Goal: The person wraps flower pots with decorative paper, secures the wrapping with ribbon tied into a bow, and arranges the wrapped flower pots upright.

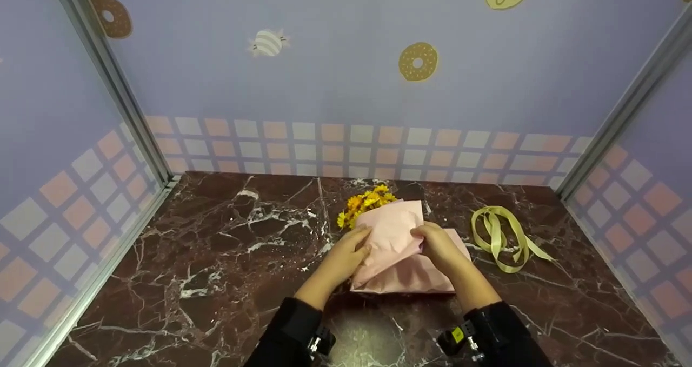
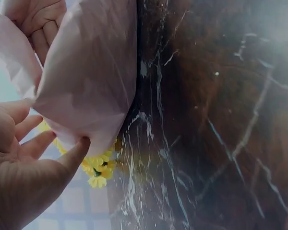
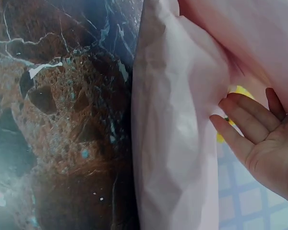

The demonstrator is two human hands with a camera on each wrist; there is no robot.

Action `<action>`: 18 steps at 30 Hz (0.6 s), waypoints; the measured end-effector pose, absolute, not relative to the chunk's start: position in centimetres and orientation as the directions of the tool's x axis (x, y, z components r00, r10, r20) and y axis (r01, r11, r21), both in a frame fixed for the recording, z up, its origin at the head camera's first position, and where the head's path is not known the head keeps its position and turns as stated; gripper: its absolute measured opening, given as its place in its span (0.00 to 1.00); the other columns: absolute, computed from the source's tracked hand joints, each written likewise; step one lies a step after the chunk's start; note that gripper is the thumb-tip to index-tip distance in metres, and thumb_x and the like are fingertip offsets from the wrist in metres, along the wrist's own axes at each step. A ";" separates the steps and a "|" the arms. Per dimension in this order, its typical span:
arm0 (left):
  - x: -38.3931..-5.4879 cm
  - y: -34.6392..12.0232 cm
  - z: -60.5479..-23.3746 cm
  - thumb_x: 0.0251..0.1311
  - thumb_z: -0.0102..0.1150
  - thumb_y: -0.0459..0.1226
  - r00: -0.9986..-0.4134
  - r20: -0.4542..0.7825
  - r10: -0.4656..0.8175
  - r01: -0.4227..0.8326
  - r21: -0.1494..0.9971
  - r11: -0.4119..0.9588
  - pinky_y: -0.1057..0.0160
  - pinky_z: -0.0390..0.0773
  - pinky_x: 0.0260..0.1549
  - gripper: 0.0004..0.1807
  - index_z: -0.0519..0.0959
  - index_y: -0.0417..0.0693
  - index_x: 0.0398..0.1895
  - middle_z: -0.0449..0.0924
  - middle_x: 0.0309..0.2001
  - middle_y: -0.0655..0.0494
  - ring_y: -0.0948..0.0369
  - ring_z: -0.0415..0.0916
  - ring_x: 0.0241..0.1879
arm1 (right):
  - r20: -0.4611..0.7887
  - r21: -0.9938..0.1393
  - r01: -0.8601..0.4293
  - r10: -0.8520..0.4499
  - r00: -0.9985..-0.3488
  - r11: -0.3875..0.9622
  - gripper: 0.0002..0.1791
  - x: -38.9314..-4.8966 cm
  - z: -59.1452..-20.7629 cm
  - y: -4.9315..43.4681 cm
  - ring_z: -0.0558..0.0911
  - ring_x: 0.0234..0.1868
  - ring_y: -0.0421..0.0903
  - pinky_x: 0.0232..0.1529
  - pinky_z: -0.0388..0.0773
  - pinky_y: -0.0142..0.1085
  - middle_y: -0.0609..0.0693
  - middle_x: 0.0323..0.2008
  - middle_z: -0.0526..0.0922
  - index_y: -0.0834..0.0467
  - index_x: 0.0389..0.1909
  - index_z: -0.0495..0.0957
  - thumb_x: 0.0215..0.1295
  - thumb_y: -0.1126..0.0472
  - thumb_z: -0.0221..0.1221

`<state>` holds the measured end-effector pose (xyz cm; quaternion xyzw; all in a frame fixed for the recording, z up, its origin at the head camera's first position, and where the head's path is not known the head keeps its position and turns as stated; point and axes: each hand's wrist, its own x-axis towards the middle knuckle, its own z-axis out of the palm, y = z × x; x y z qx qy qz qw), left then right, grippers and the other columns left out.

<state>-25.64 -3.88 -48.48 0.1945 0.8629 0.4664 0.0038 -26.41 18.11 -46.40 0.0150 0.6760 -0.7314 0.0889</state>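
Note:
A yellow flower bouquet (image 1: 373,199) lies wrapped in pink wrapping paper (image 1: 390,229), its blossoms showing at the far left end. My left hand (image 1: 346,256) holds the left side of the wrap, thumb on the near face. In the left wrist view its fingertips press against the paper beside the flowers (image 2: 99,172). My right hand (image 1: 439,245) grips the folded flap at the right, its thumb on top. In the right wrist view that hand's fingers reach behind the pink paper (image 3: 175,124). The stems are hidden inside the wrap.
A loosely coiled yellow-green ribbon (image 1: 521,237) lies to the right on the dark marbled table (image 1: 216,280). Patterned walls (image 1: 346,86) with metal corner posts enclose the back and both sides of the table.

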 end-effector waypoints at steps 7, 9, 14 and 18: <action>-26.7 -2.5 -47.4 0.56 0.68 0.39 -0.991 0.088 0.100 0.125 0.865 0.486 0.55 0.78 0.45 0.21 0.74 0.33 0.45 0.77 0.42 0.41 0.49 0.77 0.42 | -0.143 -0.979 0.156 -0.096 -0.985 -0.135 0.13 -26.6 -47.0 18.5 0.79 0.28 0.39 0.32 0.78 0.30 0.50 0.28 0.77 0.68 0.46 0.65 0.61 0.70 0.43; -26.9 -2.4 -47.2 0.54 0.70 0.42 -0.999 0.005 0.050 0.028 0.886 0.463 0.57 0.79 0.39 0.23 0.72 0.34 0.43 0.76 0.38 0.45 0.51 0.77 0.36 | -0.147 -0.977 0.160 -0.097 -0.984 -0.145 0.13 -26.7 -47.2 18.5 0.79 0.29 0.39 0.33 0.78 0.30 0.49 0.29 0.77 0.69 0.47 0.65 0.61 0.70 0.43; -27.3 -2.2 -47.6 0.50 0.72 0.43 -0.987 -0.161 0.008 -0.149 0.933 0.326 0.54 0.76 0.49 0.34 0.67 0.29 0.51 0.75 0.45 0.38 0.46 0.75 0.46 | -0.149 -0.970 0.170 -0.132 -0.980 -0.172 0.13 -26.7 -47.6 18.7 0.80 0.31 0.40 0.36 0.78 0.31 0.49 0.30 0.78 0.68 0.47 0.65 0.63 0.70 0.43; -27.5 -2.0 -48.1 0.49 0.73 0.44 -0.964 -0.266 0.024 -0.256 0.947 0.196 0.52 0.66 0.62 0.53 0.51 0.21 0.65 0.65 0.59 0.28 0.41 0.65 0.61 | -0.173 -0.959 0.196 -0.126 -0.977 -0.205 0.11 -26.7 -47.9 19.0 0.80 0.32 0.40 0.37 0.78 0.32 0.49 0.31 0.78 0.67 0.45 0.66 0.63 0.70 0.42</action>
